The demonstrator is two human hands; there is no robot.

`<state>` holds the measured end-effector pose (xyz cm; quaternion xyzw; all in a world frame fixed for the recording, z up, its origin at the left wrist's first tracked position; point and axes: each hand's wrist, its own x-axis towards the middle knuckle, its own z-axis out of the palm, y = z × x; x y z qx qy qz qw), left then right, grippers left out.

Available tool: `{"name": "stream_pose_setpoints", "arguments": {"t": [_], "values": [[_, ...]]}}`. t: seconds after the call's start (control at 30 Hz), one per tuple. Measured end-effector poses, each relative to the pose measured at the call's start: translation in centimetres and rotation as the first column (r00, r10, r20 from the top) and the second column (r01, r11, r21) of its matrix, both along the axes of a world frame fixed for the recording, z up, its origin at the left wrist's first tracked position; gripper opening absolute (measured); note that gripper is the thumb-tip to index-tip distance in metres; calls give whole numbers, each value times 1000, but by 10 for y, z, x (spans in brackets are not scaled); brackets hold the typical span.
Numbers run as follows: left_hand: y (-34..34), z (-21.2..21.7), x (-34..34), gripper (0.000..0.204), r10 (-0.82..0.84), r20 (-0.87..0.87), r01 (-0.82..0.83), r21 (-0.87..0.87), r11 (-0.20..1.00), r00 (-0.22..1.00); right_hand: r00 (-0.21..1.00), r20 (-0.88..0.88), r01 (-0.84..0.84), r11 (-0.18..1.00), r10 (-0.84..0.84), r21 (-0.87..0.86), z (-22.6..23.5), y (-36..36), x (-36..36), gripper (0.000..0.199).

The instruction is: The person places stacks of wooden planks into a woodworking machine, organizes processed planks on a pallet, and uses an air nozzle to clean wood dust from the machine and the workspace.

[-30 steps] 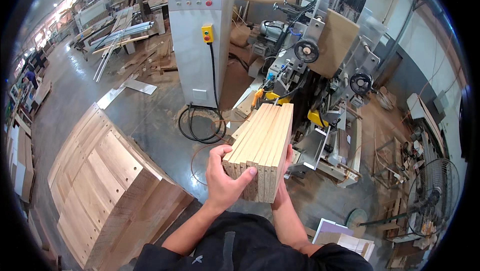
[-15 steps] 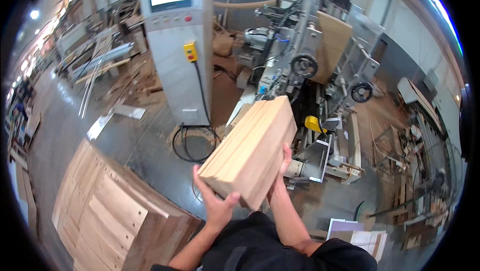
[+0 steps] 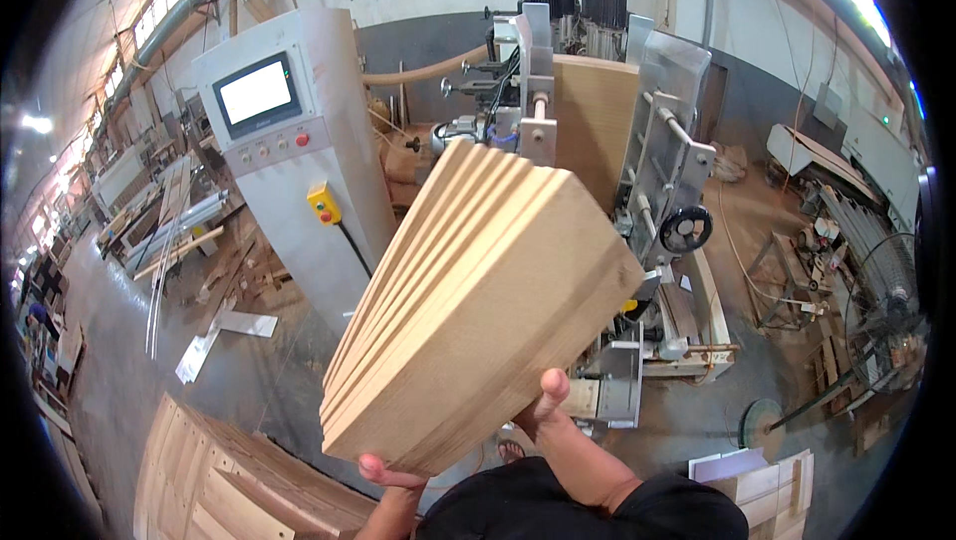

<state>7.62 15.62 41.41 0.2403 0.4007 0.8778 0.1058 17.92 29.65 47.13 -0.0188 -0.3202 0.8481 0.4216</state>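
Fingers: both hands clench one stack of wooden boards (image 3: 478, 311); the right hand (image 3: 546, 411) shows a thumb pressed on the top face at the near end, the left hand (image 3: 390, 474) curls its fingers (image 3: 376, 468) under the near lower corner.
Stack position: raised chest-high in front of the person, tilted, its far end higher.
Long axis: runs away from the hands, up and slightly right, toward the woodworking machine (image 3: 597, 142).
Nearer hand: both sit at the same near end; neither is clearly closer to the machine.
Around: grey control cabinet (image 3: 289, 162) with a lit screen at left; a pile of panels (image 3: 229, 480) low left.
In the way: the stack hides the machine's feed area; whether that path is free cannot be told.
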Motion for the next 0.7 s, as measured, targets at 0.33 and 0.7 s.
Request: {"name": "stream_pose_setpoints", "arguments": {"t": [0.33,0.7], "values": [[125,108,-49,125,-407,-282,369,-178,912,869,755,-293,613,790,-586,-3,116,144,-19,59],[12,-206,-68,46,197,-177,-252,-843,474,964,615,-431,731,682,-660,-3,294,340,-30,67]]}}
